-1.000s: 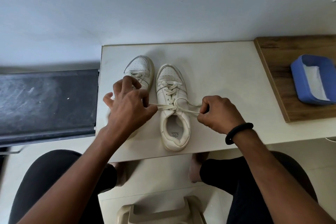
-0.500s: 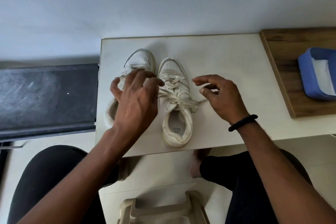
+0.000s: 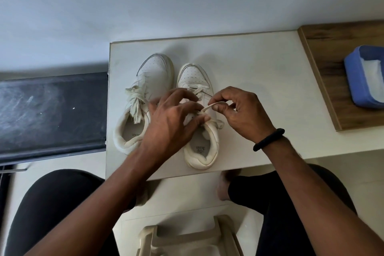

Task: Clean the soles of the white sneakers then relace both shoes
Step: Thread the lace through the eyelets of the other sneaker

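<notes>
The right hand (image 3: 241, 114) has its thumb and forefinger pinched on a flat loop of the lace (image 3: 214, 105), the other fingers curled loosely behind; a black wristband (image 3: 268, 139) circles that wrist. The left hand (image 3: 172, 122) reaches across from the other side, fingers bent over the shoe's tongue, thumb and forefinger closed on the same lace where it crosses at the top eyelets. One free end of the lace trails over the collar toward the right.

The lace belongs to the right-hand sneaker (image 3: 200, 156), which stands upright on its sole, toe pointing away from the person. Just beside it, nearly touching, the left-hand sneaker (image 3: 155, 70) stands the same way, set slightly farther back; its own laces (image 3: 135, 100) lie bunched on the tongue with their ends hanging into the opening.

Both shoes rest on a white tabletop (image 3: 249, 68) pushed against a pale wall (image 3: 166, 6). At the table's right lies a wooden board (image 3: 332, 52) carrying a blue tub (image 3: 353, 81) with something white inside. Left of the table is a dark, scuffed surface (image 3: 52, 110). Below, black-trousered knees flank a pale floor (image 3: 187, 197), bare feet show at the table's edge, and a cream plastic stool (image 3: 187, 239) sits between the legs.
</notes>
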Tool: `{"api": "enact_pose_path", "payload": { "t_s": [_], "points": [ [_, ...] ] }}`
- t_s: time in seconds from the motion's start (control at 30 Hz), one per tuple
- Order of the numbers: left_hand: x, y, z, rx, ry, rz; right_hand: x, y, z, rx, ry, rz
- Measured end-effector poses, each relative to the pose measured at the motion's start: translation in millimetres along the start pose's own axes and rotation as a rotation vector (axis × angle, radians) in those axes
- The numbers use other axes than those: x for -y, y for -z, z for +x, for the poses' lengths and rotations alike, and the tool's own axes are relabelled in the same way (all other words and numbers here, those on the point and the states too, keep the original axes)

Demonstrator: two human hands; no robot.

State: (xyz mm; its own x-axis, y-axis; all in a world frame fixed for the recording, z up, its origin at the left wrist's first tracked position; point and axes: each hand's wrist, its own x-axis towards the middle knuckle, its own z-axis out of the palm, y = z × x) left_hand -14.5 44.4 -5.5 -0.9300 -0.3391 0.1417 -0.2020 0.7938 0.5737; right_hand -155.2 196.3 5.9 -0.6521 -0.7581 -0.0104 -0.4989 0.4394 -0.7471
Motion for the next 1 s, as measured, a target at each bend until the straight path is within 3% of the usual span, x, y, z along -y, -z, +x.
{"api": "enact_pose_path", "payload": {
  "t_s": [0.23,0.43,0.6,0.77,1.0],
  "points": [
    [22,23,7,0.044,-0.117,0.255,0,8,-2,-0.064,-0.096,0.014],
    [15,24,9,-0.250,0.153,0.408,3,8,-4,-0.042,-0.137,0.067],
    [8,24,7,-0.336,0.139,0.395,-8,10,-3,-0.201,-0.047,-0.246],
    [26,38,9,-0.312,0.243,0.418,-21,25,-3,-0.431,-0.192,-0.410],
    [55,69,10,-0.360,0.383,0.365,-30,44,-5,-0.553,-0.354,-0.303]
  ]
}}
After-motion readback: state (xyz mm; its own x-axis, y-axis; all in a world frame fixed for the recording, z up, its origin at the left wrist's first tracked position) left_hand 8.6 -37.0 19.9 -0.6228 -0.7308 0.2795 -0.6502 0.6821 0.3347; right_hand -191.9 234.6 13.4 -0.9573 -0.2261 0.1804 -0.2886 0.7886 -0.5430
